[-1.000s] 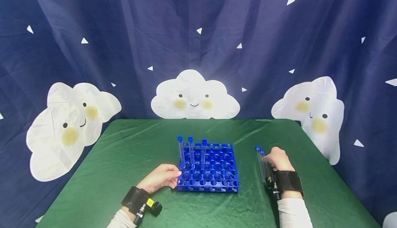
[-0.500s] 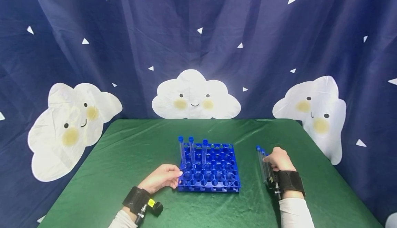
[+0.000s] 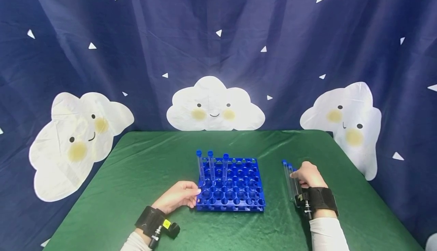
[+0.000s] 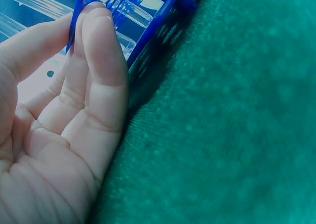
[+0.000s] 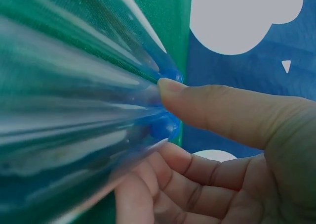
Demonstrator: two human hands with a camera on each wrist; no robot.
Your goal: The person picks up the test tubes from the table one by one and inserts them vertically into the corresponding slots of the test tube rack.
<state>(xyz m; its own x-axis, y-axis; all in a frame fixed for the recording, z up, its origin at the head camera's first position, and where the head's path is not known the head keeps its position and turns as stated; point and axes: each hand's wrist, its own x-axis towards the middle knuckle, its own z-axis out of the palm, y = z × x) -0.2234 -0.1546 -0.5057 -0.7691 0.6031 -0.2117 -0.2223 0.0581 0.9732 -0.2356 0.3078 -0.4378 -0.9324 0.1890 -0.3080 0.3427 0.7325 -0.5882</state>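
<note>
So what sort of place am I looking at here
Probably a staged indoor workspace rather than a real laboratory: a green-covered table stands before a navy cloud-print curtain, with a blue test-tube rack on top.

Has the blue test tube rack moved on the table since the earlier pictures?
No, not visibly: in the head view, the blue test tube rack keeps its place below the middle smiling cloud, with no clear shift either way.
</note>
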